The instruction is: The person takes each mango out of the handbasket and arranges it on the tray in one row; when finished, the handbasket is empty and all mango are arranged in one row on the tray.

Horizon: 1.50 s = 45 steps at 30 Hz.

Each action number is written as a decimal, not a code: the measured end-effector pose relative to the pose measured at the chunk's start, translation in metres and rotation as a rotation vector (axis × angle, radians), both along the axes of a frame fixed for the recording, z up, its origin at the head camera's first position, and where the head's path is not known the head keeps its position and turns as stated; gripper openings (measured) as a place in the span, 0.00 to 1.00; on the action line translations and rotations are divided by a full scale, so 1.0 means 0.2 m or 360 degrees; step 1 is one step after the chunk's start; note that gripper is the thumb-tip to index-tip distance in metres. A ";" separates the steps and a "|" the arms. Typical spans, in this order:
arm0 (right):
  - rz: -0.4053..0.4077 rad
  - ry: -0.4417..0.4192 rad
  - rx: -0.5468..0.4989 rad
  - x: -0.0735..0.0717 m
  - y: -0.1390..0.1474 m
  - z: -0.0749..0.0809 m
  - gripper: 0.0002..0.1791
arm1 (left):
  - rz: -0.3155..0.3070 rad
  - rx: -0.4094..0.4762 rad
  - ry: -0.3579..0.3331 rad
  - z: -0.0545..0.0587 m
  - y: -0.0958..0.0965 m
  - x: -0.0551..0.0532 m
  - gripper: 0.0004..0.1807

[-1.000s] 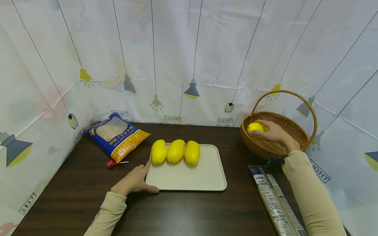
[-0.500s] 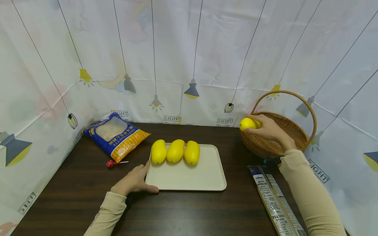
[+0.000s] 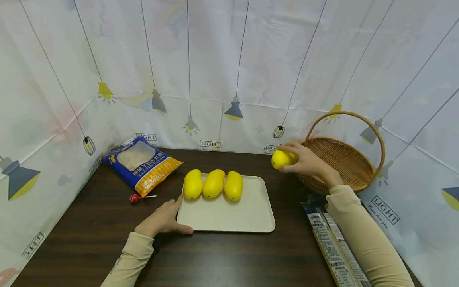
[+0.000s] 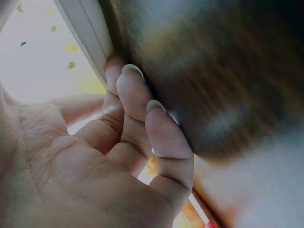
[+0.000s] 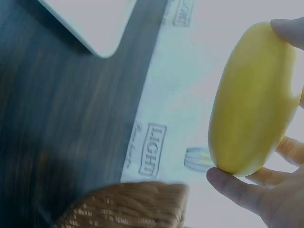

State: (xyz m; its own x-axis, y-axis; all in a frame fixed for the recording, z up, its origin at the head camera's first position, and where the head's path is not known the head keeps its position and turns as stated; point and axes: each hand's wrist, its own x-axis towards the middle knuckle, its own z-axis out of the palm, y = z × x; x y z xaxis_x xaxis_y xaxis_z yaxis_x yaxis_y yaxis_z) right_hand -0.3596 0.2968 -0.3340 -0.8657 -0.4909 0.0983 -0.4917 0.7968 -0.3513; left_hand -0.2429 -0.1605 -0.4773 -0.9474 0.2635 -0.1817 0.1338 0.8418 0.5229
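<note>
My right hand (image 3: 308,160) grips a yellow mango (image 3: 281,159) between thumb and fingers, in the air just left of the wicker basket (image 3: 338,157). In the right wrist view the mango (image 5: 254,99) is pinched at its two ends. A cream tray (image 3: 247,217) lies on the table, with three more mangoes (image 3: 214,183) in a row along its back left part. At the tray's front left corner rests my left hand (image 3: 162,220), thumb and forefinger spread along the edges. The left wrist view shows its fingers (image 4: 166,135) loosely bent beside the tray's side.
A blue and orange pasta bag (image 3: 141,163) lies at the back left, a red lollipop (image 3: 134,198) in front of it. Long flat packets (image 3: 331,247) lie at the right, partly under the right forearm. A printed curtain (image 3: 211,71) bounds the dark table (image 3: 229,255).
My right hand has lifted the mango out of the basket and carried it left, past the rim. The left hand and the tray have stayed put.
</note>
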 end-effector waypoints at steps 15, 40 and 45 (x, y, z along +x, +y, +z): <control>0.0121 -0.0109 0.0076 0.00 -0.22 -0.16 0.39 | -0.0027 -0.0001 0.0033 -0.01 0.00 0.00 0.73; 0.0208 -0.0351 0.0131 0.00 -0.35 -0.47 0.38 | -0.0017 0.0015 0.0026 -0.01 0.00 0.00 0.72; 0.0245 -0.0336 0.0134 -0.02 -0.36 -0.49 0.39 | -0.0014 0.0005 0.0016 -0.01 0.00 0.00 0.72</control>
